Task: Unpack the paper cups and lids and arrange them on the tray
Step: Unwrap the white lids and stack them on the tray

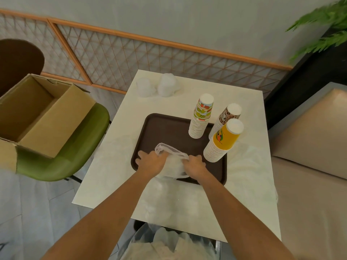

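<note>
The left hand [152,163] and the right hand [194,164] are both clutching a crumpled clear plastic bag [173,166], fingers curled into the film, over the near edge of the dark brown rectangular plastic tray [165,128], which is lying on the cream square table [112,166]. What the bag is holding is too blurred to tell. Three upside-down paper cup stacks are standing at the tray's right side: the fruit-printed stack [201,117], the brown-patterned stack [226,117] behind, and the yellow stack [222,141] nearest the right hand. Two clear-wrapped white lid stacks [166,85] are sitting at the table's far edge, well apart from the tray. An open brown cardboard box [37,113] is resting on a green chair [78,147] to the left
</note>
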The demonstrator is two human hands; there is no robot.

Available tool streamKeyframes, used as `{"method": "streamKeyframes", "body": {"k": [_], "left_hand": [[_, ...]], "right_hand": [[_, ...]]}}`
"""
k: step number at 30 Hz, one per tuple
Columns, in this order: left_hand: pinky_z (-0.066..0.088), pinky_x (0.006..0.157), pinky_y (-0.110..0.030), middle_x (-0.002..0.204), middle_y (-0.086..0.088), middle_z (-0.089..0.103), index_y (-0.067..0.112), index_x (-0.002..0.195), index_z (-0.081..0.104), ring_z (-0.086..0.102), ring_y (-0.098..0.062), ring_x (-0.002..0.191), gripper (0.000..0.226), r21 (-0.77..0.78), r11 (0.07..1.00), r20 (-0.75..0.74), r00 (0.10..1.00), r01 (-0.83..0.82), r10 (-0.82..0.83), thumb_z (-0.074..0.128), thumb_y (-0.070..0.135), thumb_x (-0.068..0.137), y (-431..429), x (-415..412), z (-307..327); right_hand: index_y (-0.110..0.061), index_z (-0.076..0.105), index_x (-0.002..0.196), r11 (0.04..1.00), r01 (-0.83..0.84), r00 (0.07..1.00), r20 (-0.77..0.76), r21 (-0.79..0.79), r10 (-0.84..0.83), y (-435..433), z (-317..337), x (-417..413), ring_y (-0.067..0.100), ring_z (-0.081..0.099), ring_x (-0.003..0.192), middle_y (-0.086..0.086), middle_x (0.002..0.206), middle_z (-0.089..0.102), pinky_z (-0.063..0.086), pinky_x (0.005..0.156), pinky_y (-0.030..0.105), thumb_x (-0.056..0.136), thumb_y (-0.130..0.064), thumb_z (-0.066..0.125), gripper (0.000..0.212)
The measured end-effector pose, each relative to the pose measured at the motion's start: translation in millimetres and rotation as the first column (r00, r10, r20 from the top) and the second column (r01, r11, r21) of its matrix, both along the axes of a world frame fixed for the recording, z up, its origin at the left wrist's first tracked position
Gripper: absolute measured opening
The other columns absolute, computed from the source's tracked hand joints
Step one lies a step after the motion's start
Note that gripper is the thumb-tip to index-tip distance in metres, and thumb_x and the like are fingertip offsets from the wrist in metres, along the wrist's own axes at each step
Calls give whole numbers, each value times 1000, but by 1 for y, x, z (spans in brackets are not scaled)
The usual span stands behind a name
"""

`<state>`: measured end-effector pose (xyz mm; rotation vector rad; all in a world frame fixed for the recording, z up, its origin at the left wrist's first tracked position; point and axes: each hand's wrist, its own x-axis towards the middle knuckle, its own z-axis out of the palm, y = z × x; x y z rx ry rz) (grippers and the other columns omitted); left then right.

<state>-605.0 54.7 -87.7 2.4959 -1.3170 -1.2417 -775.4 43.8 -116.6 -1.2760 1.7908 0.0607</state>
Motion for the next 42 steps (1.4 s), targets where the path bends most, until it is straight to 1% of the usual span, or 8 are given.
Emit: {"method": "streamKeyframes", "body": {"k": [6, 14, 24, 28, 31, 33, 37, 42], "left_hand": [[50, 103, -45, 143, -17, 50, 7, 147, 42, 55, -35, 128, 66, -12, 1000, -47, 999, -6, 6, 58, 51, 100, 2, 8, -28], [51, 79, -34, 118, -9, 57, 9, 136, 38, 60, -25, 99, 70, -57, 974, -202, 958, -219, 204, 83, 27, 85, 1, -5, -43], [52, 103, -49, 133, -16, 61, 11, 136, 52, 63, -33, 118, 73, 259, 824, -538, 633, -504, 556, 74, 60, 87, -15, -20, -31], [41, 119, -47, 150, -16, 53, 12, 149, 48, 53, -30, 136, 76, 241, 790, -667, 495, -564, 556, 70, 59, 93, -13, -32, -35], [48, 111, -55, 130, -14, 67, 19, 132, 60, 63, -33, 124, 74, 313, 794, -713, 424, -521, 559, 62, 76, 85, -7, -27, -5], [51, 108, -58, 127, -15, 69, 23, 129, 62, 65, -35, 121, 97, 340, 793, -700, 427, -506, 572, 58, 94, 64, -5, -17, 4], [49, 111, -56, 133, -15, 66, 19, 138, 59, 62, -34, 124, 63, 244, 843, -684, 531, -479, 500, 44, 68, 100, 3, -7, 20], [58, 99, -55, 121, -10, 73, 26, 127, 66, 69, -32, 113, 51, 165, 865, -727, 534, -475, 432, 56, 65, 97, 26, 6, 35]], "right_hand": [[-8, 41, 147, 999, 37, 984, 175, -12, -35, 12, -24, 7, 32, 47, 133, 6, 146, 36, 47, 106, 44, 91, -63, 65, 82], [-9, 50, 132, 990, 92, 947, 317, -102, -56, 13, -32, 13, 18, 58, 108, 6, 132, 46, 55, 86, 33, 90, -38, 78, 58], [-24, 44, 151, 902, 392, 748, 507, 181, -427, 3, -1, 16, 12, 46, 111, -3, 136, 50, 39, 92, 30, 100, -45, 62, 58], [-21, 33, 154, 921, 330, 775, 499, 206, -389, 3, 18, 22, 12, 41, 109, -1, 135, 47, 37, 91, 31, 106, -48, 49, 58], [-17, 35, 152, 948, 293, 767, 562, 122, -309, 9, 28, 17, 12, 44, 111, -2, 138, 47, 38, 92, 31, 107, -45, 46, 55], [-16, 37, 151, 958, 278, 768, 582, 76, -269, 14, 39, 15, 12, 43, 111, -4, 133, 46, 38, 92, 31, 107, -43, 47, 52], [-18, 46, 140, 967, 253, 799, 565, -6, -206, 23, 57, 17, 8, 51, 103, -2, 126, 49, 41, 80, 26, 105, -40, 49, 41], [-20, 54, 128, 971, 223, 816, 562, -87, -138, 43, 81, 23, 10, 57, 105, -2, 123, 59, 46, 85, 28, 105, -44, 50, 33]]}}
